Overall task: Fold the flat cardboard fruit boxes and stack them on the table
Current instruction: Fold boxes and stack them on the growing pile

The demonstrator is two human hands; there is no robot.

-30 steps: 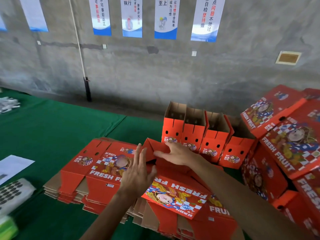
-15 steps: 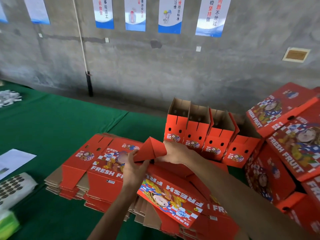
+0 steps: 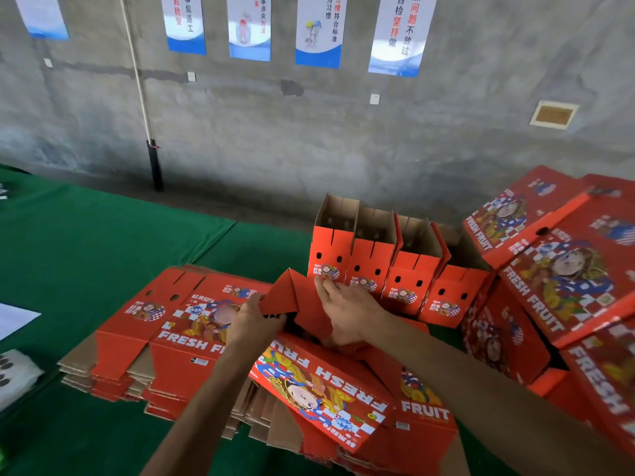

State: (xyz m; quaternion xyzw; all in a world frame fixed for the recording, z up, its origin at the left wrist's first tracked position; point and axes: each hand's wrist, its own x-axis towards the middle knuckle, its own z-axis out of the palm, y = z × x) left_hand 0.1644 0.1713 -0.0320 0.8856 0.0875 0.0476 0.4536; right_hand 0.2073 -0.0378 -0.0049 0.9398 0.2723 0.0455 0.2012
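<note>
The box [image 3: 319, 389] in work lies on top of the flat stack [image 3: 178, 334], near the front edge of the bench [image 3: 86, 255], with one red flap [image 3: 285, 293] raised to a point between the two hands. The left hand [image 3: 256, 321] has a narrow grip: its fingers curl around the lower left edge of the flap. The right hand [image 3: 343, 310] lies on the right side of the flap with fingers almost straight, pressing the cardboard and not closing around it. Behind the hands four folded boxes [image 3: 385, 269] stand in a row with open tops, touching each other, and the nearest one is just beside the right fingertips. At the right a leaning pile [image 3: 556, 269] of closed boxes reaches to the picture edge, so the room on this side is small. To the left of the flat stack the green cloth is open and wide up to a white paper [image 3: 15, 319] at the left edge. The boxes show "FRESH FRUIT" in white letters, a cartoon figure on blue and white checks, and some Chinese characters too small to read. The wall [image 3: 343, 132] behind is grey concrete with blue and white posters [image 3: 319, 29] in Chinese; one poster has red characters among black ones. A thin white pole [image 3: 137, 73] leans along the wall at the left.
</note>
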